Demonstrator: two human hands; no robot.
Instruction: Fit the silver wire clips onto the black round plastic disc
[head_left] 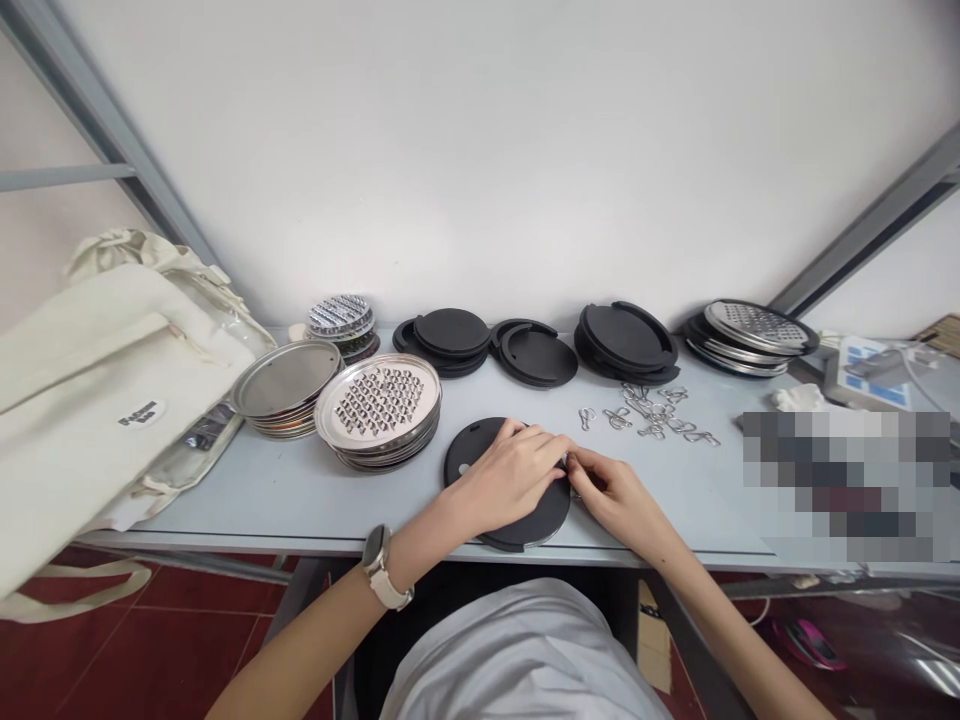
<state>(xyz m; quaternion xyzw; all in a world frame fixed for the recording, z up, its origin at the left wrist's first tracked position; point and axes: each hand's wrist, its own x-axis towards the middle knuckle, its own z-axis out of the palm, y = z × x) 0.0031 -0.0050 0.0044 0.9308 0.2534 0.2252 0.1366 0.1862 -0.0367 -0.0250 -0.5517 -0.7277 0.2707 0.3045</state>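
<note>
A round black disc (465, 447), with slots and a hole in its face, lies near the table's front edge. A thin shiny rim shows along its lower side. Across its top lies my left hand (514, 475), fingers bent and gripping the disc towards its right edge. My right hand (604, 488) meets that edge with thumb and fingers pinched together. A small glint of metal shows below those fingertips, but what they hold is hidden. Behind the right hand, several loose bent-wire clips (654, 411) are scattered on the tabletop.
To the left stand stacks of metal grater discs (381, 402) and plain metal plates (289, 380). Black round parts (451, 330) line the wall, with a mixed stack (757, 328) at right. A cream bag (120, 370) covers the left end; a blurred patch (847, 485) hides the right.
</note>
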